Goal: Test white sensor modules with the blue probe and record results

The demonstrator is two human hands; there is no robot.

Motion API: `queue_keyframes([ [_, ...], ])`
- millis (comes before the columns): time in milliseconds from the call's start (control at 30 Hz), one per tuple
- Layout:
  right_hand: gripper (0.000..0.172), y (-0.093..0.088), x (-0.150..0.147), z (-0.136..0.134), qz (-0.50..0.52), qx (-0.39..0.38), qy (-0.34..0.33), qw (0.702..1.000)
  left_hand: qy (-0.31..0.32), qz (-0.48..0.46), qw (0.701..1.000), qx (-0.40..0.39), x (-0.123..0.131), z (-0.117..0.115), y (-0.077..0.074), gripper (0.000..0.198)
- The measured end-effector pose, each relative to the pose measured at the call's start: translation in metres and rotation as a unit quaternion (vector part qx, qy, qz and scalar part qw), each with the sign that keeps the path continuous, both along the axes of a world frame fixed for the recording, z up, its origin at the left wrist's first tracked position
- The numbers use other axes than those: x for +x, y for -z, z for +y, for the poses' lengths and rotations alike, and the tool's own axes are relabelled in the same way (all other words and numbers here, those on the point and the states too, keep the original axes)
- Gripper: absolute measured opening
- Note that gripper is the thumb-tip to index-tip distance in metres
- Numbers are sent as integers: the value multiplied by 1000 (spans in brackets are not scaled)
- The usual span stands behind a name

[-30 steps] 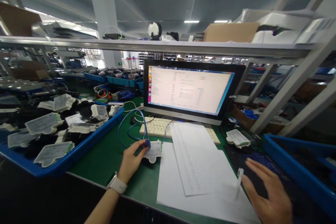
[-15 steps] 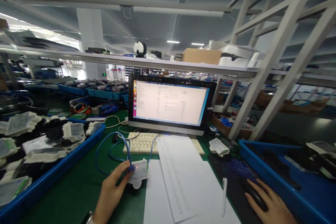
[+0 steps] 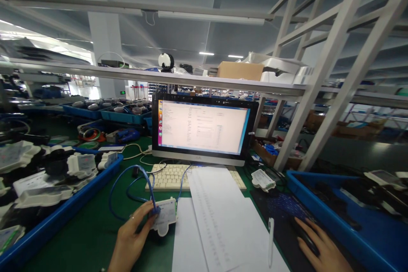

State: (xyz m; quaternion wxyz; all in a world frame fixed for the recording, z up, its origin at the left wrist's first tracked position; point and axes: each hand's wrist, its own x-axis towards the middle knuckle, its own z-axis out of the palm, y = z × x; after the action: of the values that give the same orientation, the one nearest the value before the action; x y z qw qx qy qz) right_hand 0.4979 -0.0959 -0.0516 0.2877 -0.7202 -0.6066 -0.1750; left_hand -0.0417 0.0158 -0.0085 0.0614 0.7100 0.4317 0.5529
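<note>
My left hand (image 3: 135, 229) pinches the plug of a blue cable (image 3: 146, 171) against the face of a white electronic module (image 3: 165, 216), left of the papers. The cable loops up behind the hand toward the keyboard (image 3: 168, 177). My right hand (image 3: 320, 246) rests over a black computer mouse (image 3: 306, 238) on a dark mouse pad (image 3: 283, 221). Ahead, a monitor (image 3: 204, 129) shows a light window with text and fields too small to read.
White sheets (image 3: 219, 221) cover part of the keyboard, with a white pen (image 3: 270, 242) on them. Another module (image 3: 263, 179) lies beside the pad. Blue trays of parts stand at left (image 3: 79, 202) and right (image 3: 338, 216). A metal shelf (image 3: 191, 77) crosses above the monitor.
The whole view has shifted slightly. A red light seen on the module earlier no longer shows. Both hands keep their grasps, on the plug and on the mouse.
</note>
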Motion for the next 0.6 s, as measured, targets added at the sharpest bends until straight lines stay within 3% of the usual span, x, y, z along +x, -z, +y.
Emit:
queue_keyframes([
  [600,51,-2,-3,-2,2,-16,6,1000,-1,9,1000,27,0,-1,1,23],
])
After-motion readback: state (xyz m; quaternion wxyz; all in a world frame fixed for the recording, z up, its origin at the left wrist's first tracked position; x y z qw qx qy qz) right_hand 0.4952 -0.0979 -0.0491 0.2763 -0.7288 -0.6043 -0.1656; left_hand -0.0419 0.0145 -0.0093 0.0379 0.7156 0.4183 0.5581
